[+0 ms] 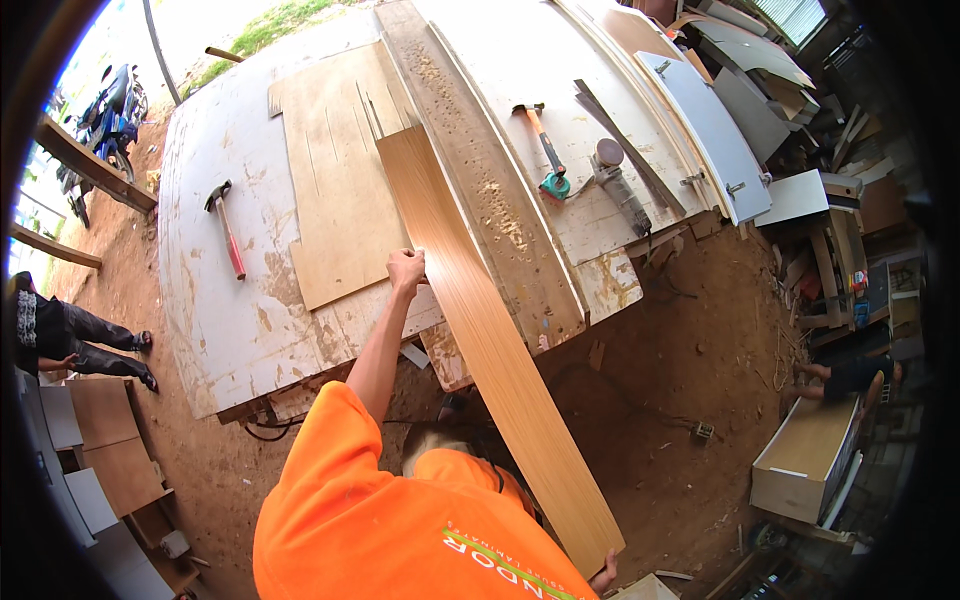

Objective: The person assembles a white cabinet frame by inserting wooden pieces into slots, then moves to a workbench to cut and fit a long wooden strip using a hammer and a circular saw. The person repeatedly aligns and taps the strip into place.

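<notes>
A long, narrow wood-grain board (480, 320) slants from the worktable down past my right side, its far end lying over the table. My left hand (407, 268) is closed on the board's left edge, fingers pinched together near the table's front. At the near end, my right hand (604, 573) grips the lower corner; only part of it shows beyond my orange sleeve. Beneath the board's far end lies a thin plywood sheet (340, 170) with a ragged, notched outline.
A red-handled hammer (228, 230) lies on the worktable (220, 330) at left. To the right are an orange-handled hammer (540, 135), a teal tape measure (555, 186) and a grey power tool (622, 190). A person (85, 335) stands at far left; another's legs (850, 378) show at right.
</notes>
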Tool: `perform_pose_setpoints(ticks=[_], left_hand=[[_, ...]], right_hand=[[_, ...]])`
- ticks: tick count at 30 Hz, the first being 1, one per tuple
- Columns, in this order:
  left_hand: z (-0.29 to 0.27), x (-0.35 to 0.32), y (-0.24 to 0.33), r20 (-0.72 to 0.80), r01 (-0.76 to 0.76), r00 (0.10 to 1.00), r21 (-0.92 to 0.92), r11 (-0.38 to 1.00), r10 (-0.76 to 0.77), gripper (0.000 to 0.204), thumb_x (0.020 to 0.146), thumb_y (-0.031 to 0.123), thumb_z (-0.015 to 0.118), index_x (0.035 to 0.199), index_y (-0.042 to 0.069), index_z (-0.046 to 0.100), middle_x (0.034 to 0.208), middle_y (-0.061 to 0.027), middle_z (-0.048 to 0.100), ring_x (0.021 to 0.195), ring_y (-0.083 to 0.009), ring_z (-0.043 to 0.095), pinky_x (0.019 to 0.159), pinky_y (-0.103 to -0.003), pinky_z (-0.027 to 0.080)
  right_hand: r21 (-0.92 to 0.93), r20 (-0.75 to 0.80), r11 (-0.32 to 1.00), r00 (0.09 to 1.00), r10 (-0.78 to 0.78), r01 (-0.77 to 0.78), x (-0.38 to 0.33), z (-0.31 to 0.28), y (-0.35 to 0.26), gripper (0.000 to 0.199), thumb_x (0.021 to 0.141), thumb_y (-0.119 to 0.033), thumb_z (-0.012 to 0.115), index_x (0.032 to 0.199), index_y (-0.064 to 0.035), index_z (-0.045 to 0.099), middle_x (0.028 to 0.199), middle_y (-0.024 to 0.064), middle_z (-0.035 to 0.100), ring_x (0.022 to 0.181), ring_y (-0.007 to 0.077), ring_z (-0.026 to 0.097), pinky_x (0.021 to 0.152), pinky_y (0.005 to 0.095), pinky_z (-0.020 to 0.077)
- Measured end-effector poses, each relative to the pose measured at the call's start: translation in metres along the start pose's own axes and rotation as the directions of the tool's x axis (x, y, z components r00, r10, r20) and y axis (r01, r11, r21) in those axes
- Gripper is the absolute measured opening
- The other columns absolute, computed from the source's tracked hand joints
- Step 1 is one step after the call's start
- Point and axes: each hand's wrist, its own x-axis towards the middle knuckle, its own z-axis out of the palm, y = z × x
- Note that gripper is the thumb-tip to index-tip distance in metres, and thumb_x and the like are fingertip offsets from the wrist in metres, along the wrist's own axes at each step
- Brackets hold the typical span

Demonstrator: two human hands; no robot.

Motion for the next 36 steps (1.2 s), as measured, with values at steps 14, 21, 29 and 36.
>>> perform_pose_setpoints(ticks=[14, 21, 29, 36], left_hand=[[-0.003, -0.006, 0.003, 0.047, 0.020, 0.999, -0.010, 1.000, -0.019, 0.028, 0.092, 0.013, 0.066, 0.072, -0.005, 0.061, 0.067, -0.0134, 0.066, 0.054, -0.0234, 0.069, 0.047, -0.038, 0.062], [-0.004, -0.012, 0.008, 0.061, 0.059, 0.996, -0.025, 0.998, -0.058, 0.027, 0.091, 0.013, 0.065, 0.072, -0.005, 0.061, 0.067, -0.0135, 0.066, 0.054, -0.0232, 0.069, 0.046, -0.038, 0.062], [-0.005, -0.003, 0.020, 0.082, 0.079, 0.994, -0.075, 0.994, -0.073, 0.024, 0.090, 0.009, 0.063, 0.071, -0.005, 0.061, 0.068, -0.0142, 0.066, 0.055, -0.0233, 0.069, 0.047, -0.038, 0.062], [-0.006, 0.010, 0.029, 0.088, 0.087, 0.993, -0.097, 0.991, -0.078, 0.023, 0.091, 0.009, 0.063, 0.073, -0.006, 0.062, 0.072, -0.0154, 0.068, 0.060, -0.0217, 0.070, 0.052, -0.037, 0.063]], right_hand=[[0.013, -0.029, 1.000, 0.999, -0.021, 0.021, -0.008, -0.005, -0.003, 0.044, 0.099, -0.029, 0.061, 0.128, 0.0050, 0.061, 0.123, 0.0151, 0.065, 0.109, 0.0260, 0.063, 0.092, 0.0382, 0.0523], [0.024, -0.053, 0.999, 0.998, -0.041, 0.042, -0.012, -0.007, -0.005, 0.044, 0.099, -0.029, 0.061, 0.128, 0.0050, 0.061, 0.124, 0.0151, 0.065, 0.109, 0.0261, 0.063, 0.092, 0.0383, 0.0522], [0.037, -0.068, 0.996, 0.995, -0.078, 0.081, -0.010, -0.002, -0.017, 0.045, 0.099, -0.030, 0.061, 0.128, 0.0050, 0.061, 0.125, 0.0152, 0.065, 0.110, 0.0262, 0.062, 0.092, 0.0383, 0.0521], [0.035, -0.081, 0.992, 0.990, -0.119, 0.122, -0.012, 0.005, -0.031, 0.045, 0.099, -0.030, 0.061, 0.128, 0.0050, 0.061, 0.125, 0.0153, 0.065, 0.110, 0.0263, 0.062, 0.092, 0.0384, 0.0520]])
